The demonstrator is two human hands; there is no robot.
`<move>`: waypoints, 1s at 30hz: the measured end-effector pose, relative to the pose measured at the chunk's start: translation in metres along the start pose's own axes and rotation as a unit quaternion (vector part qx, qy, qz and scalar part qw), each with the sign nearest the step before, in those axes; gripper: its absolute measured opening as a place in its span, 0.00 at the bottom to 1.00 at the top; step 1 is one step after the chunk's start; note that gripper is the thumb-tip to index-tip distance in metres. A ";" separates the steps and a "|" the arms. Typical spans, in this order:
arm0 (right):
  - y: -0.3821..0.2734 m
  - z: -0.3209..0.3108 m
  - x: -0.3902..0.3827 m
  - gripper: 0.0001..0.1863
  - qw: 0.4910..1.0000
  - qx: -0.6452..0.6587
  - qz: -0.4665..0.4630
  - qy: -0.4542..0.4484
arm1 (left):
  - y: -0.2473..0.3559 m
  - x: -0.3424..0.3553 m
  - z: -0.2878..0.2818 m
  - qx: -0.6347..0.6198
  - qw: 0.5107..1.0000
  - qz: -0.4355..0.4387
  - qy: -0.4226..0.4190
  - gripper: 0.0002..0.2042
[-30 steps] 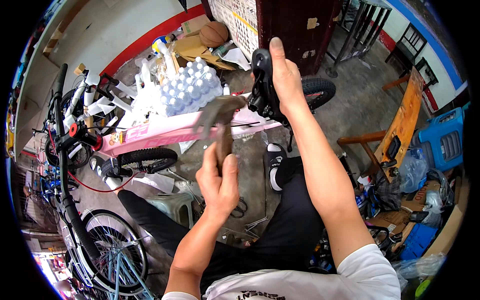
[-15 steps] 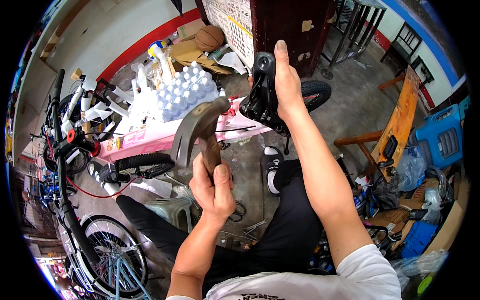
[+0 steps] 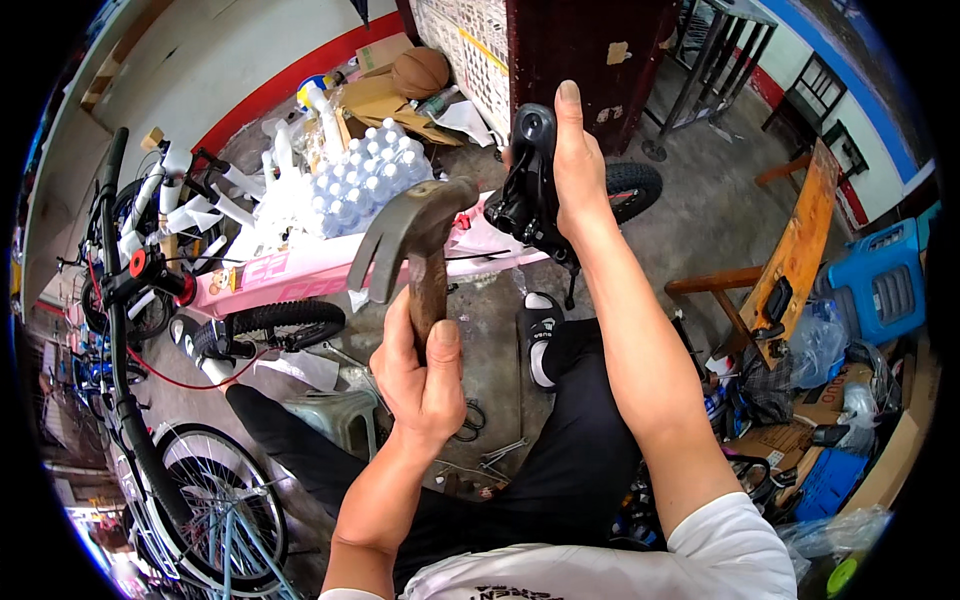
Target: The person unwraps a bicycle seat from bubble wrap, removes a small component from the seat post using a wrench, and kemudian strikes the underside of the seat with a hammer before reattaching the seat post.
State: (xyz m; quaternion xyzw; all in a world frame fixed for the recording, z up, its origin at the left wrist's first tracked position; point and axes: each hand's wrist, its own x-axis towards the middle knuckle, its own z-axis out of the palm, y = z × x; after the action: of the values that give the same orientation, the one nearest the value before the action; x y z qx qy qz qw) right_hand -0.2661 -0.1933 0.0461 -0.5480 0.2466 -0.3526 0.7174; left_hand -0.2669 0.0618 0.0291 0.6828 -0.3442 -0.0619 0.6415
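Observation:
My left hand point(image 3: 418, 390) is closed around the wooden handle of a claw hammer point(image 3: 420, 235), thumb along the handle. The hammer's dark metal head is raised, with its claw toward the left and its face close to the saddle. Farther right, my right hand point(image 3: 580, 185) grips the side of a black bicycle saddle point(image 3: 533, 165); the thumb points up and most fingers are hidden behind it. The saddle belongs to a bicycle with a pink frame point(image 3: 300, 272), which lies across in front of me. Its black handlebar point(image 3: 118, 300) reaches down the left side.
Shrink-wrapped bottles point(image 3: 365, 180) stand behind the frame, near a basketball point(image 3: 420, 74). A green-grey plastic stool point(image 3: 335, 415) is by my left leg. To the right are a wooden bench point(image 3: 800, 240), a blue plastic stool point(image 3: 880, 275) and cluttered boxes. Another bicycle wheel point(image 3: 215, 505) stands lower left.
The hammer has shifted slightly right and up, its head turning more upright and closer to the saddle. My right hand stays on the saddle.

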 end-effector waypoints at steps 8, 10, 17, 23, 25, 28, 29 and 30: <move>0.006 -0.003 0.008 0.46 0.998 -0.044 -0.035 0.019 | -0.017 -0.003 0.007 0.058 0.996 -0.052 -0.048 0.19; -0.003 -0.005 0.011 0.46 0.997 0.070 0.020 0.028 | -0.015 -0.018 0.003 -0.053 0.998 -0.024 0.024 0.19; 0.005 -0.051 0.035 0.47 0.950 0.271 0.106 0.116 | -0.001 -0.026 0.002 -0.142 0.985 -0.032 0.092 0.24; 0.016 -0.060 0.044 0.49 0.929 0.337 0.119 0.092 | -0.012 -0.039 0.002 -0.151 0.982 -0.059 0.095 0.21; 0.015 -0.061 0.044 0.48 0.927 0.344 0.119 0.091 | -0.015 -0.040 0.001 -0.145 0.984 -0.049 0.086 0.21; 0.004 -0.049 0.036 0.47 0.937 0.315 0.099 0.114 | -0.014 -0.038 0.003 -0.135 0.986 -0.048 0.084 0.21; -0.003 -0.040 0.031 0.46 0.947 0.278 0.080 0.139 | -0.015 -0.038 0.003 -0.131 0.987 -0.043 0.083 0.21; -0.008 -0.030 0.024 0.44 0.969 0.209 0.021 0.128 | -0.018 -0.038 0.003 -0.117 0.989 -0.046 0.082 0.21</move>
State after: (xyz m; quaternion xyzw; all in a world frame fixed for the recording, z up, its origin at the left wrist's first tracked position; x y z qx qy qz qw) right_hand -0.2746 -0.2317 0.0468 -0.3313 0.2686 -0.4484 0.7855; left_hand -0.2902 0.0795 -0.0017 0.6208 -0.2488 -0.0755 0.7396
